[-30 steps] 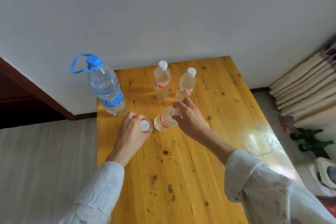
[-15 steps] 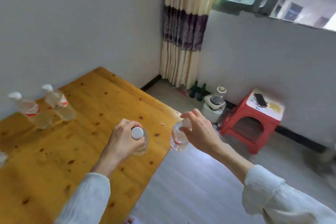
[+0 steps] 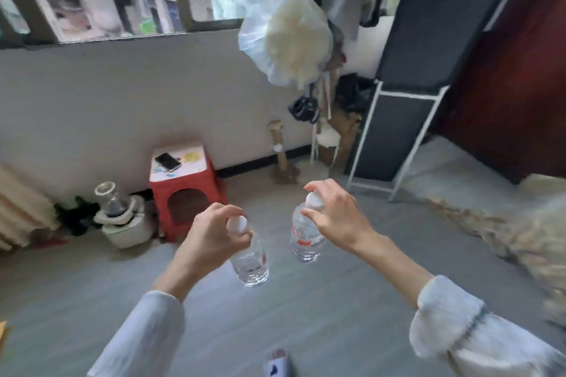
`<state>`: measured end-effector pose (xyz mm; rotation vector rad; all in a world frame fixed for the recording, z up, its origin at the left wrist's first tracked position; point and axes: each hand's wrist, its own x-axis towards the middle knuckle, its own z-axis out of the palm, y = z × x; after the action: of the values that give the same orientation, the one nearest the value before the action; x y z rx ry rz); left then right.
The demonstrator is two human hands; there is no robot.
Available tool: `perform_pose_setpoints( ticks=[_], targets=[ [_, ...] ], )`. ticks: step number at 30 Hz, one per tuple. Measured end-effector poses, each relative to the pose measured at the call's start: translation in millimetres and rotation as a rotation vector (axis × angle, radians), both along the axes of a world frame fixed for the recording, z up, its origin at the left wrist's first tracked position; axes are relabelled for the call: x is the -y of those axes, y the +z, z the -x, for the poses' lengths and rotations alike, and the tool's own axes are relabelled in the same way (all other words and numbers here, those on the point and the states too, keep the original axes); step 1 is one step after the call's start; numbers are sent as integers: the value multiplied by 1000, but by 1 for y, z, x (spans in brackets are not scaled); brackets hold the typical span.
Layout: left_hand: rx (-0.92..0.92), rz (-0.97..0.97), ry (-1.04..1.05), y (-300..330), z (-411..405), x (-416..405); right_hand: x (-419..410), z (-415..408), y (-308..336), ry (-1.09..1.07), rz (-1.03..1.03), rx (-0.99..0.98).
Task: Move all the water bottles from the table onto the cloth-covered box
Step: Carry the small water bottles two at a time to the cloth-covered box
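My left hand (image 3: 211, 239) grips a small clear water bottle (image 3: 251, 263) by its white cap and neck, so it hangs upright over the grey floor. My right hand (image 3: 337, 220) holds a second small bottle (image 3: 304, 239) with a red label the same way, a little higher and to the right. The two bottles hang apart and do not touch. The wooden table and the other bottles are out of view. No cloth-covered box can be made out with certainty.
A red plastic stool (image 3: 183, 184) with a phone (image 3: 167, 161) on it stands against the wall ahead left. A white kettle-like appliance (image 3: 122, 217) sits left of it. A dark rack (image 3: 395, 131) stands ahead right. A pale fringed cloth (image 3: 526, 232) lies at the right edge.
The view has swung right, away from the table, which has left the frame. Both hands have carried their bottles along and now hold them over the open floor.
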<state>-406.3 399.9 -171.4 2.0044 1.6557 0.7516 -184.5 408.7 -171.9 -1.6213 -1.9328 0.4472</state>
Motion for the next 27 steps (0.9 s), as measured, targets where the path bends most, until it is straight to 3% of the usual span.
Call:
perform_pose_setpoints(
  ticks=[15,27],
  targets=[
    [30,56,-798,-16,-480,-210,-41,-426,-3,-844,88,19],
    [-34,169,-1069,-54,-807,-273,-60,-705,-37,-1087,188,-31]
  ],
)
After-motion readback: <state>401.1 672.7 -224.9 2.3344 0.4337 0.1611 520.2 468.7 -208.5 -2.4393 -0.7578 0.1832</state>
